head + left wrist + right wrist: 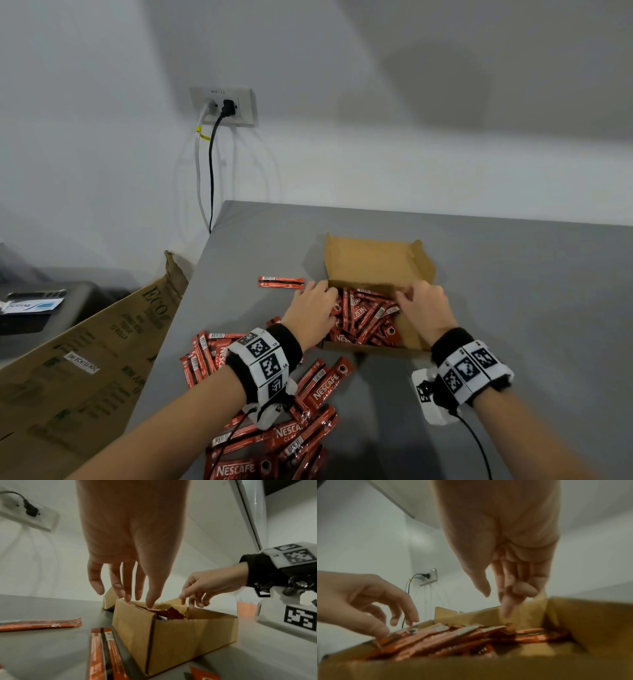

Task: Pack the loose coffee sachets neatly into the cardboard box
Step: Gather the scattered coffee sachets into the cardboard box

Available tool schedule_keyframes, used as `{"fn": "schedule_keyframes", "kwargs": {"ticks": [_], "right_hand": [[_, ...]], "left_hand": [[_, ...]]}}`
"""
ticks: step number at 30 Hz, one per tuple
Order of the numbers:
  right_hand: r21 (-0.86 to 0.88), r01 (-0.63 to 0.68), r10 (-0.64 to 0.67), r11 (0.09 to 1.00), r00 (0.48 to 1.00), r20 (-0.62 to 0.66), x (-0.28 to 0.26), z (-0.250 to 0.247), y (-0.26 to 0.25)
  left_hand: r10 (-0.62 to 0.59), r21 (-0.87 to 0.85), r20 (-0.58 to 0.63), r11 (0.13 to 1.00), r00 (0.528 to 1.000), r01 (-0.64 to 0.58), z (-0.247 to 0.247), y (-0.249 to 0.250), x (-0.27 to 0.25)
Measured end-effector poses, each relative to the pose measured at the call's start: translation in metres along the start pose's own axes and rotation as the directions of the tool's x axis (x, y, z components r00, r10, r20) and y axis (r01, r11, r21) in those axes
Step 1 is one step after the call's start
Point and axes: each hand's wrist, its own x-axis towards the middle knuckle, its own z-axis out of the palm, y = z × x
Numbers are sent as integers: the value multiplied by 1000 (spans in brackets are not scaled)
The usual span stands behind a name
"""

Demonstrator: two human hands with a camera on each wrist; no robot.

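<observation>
A small open cardboard box (409,330) stands on the grey table, its lid flap (373,257) folded back. Several red coffee sachets (368,317) lie jumbled inside it. My left hand (313,308) reaches over the box's left wall, its straight fingers (150,599) touching the sachets. My right hand (424,305) hovers over the box's far right part, fingers (506,601) loosely extended and holding nothing. A heap of loose sachets (274,411) lies under my left forearm. One single sachet (281,283) lies left of the box.
A large cardboard carton (85,359) leans against the table's left edge. A wall socket (224,106) with two cables sits behind. Bare table (531,291) stretches to the right of the box. Dark objects sit on a low surface at far left.
</observation>
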Motion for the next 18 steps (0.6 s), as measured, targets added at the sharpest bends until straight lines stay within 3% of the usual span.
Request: {"fn": "schedule_keyframes", "kwargs": {"ticks": [2, 5, 10, 14, 18], "right_hand": [[-70, -65, 71, 995, 994, 86, -2, 7, 7], [-15, -87, 88, 996, 988, 127, -5, 20, 8], [128, 75, -87, 989, 992, 89, -9, 27, -8], [119, 191, -203, 974, 975, 91, -12, 32, -13], [52, 236, -237, 970, 971, 30, -13, 26, -8]], "left_hand": [[10, 75, 36, 997, 999, -12, 0, 4, 1], [18, 158, 95, 987, 995, -33, 2, 12, 0], [-4, 79, 127, 997, 992, -7, -2, 11, 2], [-4, -90, 34, 996, 999, 7, -11, -1, 4], [-180, -181, -72, 970, 981, 165, -28, -44, 12]]}}
